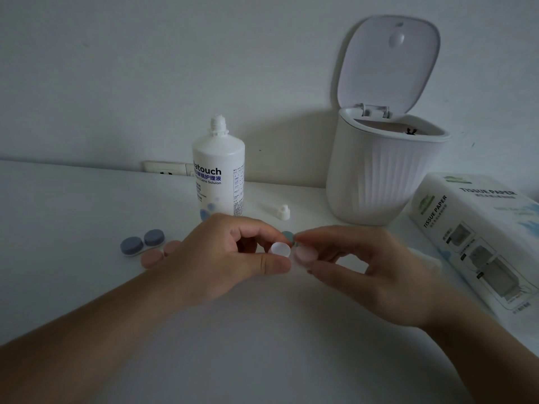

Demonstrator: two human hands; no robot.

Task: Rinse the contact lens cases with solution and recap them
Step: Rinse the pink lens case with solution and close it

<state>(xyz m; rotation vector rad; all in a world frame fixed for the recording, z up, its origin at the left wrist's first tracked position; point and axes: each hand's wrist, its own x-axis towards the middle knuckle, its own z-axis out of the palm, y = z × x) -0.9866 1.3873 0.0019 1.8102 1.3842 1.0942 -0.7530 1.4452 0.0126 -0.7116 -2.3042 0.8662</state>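
Two hands meet above the worktop (73,199): left hand (230,252) pinches a white lens case (280,248), right hand (358,266) pinches its green cap (288,236). Solution bottle (218,173) stands just behind; bare worktop lies nearer.

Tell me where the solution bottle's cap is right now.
In the head view the small white cap lies off the bottle on the table, right of the solution bottle, left of the white bin, behind the hands.
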